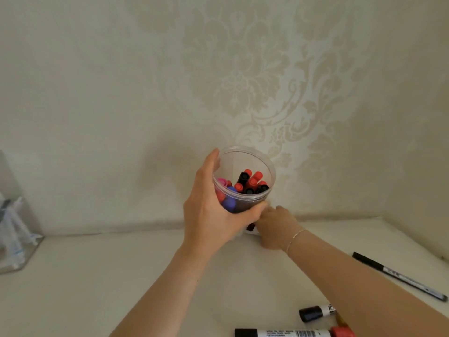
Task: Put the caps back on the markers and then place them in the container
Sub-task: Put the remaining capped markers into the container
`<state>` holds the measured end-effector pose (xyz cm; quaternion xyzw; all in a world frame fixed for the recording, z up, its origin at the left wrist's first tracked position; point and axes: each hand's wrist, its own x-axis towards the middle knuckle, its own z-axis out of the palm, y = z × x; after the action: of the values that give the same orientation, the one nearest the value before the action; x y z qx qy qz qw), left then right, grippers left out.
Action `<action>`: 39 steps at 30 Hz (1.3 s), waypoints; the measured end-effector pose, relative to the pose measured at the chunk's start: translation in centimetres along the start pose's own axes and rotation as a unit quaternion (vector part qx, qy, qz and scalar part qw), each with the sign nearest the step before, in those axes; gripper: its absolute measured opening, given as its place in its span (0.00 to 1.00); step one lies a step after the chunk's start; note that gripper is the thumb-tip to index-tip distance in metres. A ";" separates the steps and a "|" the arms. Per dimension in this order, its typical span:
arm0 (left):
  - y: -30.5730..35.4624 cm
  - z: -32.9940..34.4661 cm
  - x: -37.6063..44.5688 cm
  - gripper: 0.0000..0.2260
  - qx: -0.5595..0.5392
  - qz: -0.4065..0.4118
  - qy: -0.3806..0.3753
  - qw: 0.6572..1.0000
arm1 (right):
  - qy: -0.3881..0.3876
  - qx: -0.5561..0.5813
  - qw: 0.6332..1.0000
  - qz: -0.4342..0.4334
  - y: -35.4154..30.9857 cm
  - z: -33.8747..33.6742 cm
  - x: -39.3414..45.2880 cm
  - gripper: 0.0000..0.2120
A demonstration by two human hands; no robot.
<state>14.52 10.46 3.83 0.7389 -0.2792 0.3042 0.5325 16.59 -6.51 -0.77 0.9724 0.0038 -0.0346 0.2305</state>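
Between our left hand's [209, 215] curled fingers, the jar [244, 181] holds many capped markers [251, 182]; our right hand's [274, 227] fingers are hidden; three markers [398, 276] remain nearer us.

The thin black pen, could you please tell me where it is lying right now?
In the head view, the thin black pen lies on the table at the far right, beyond the right forearm.

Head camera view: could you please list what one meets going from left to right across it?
Clear stand at the left edge → left hand gripping the clear container of markers → right hand → thin black pen at the right.
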 end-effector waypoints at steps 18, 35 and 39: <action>1.4 1.0 -1.6 0.48 0.003 0.011 -0.052 0.999 | 0.277 0.697 0.660 -0.046 11.1 -14.8 -14.0 0.02; 2.3 0.9 -2.1 0.49 0.010 0.039 -0.081 0.996 | 0.191 0.677 0.708 -0.055 8.8 -15.3 -13.8 0.06; 2.5 1.2 -2.1 0.49 -0.008 0.049 -0.096 0.994 | 0.176 0.542 0.819 -0.070 6.3 -15.4 -12.6 0.04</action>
<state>11.42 8.81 3.50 0.7458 -0.3674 0.2548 0.4938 5.20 -5.10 16.58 0.9268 0.0927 0.1246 -0.3419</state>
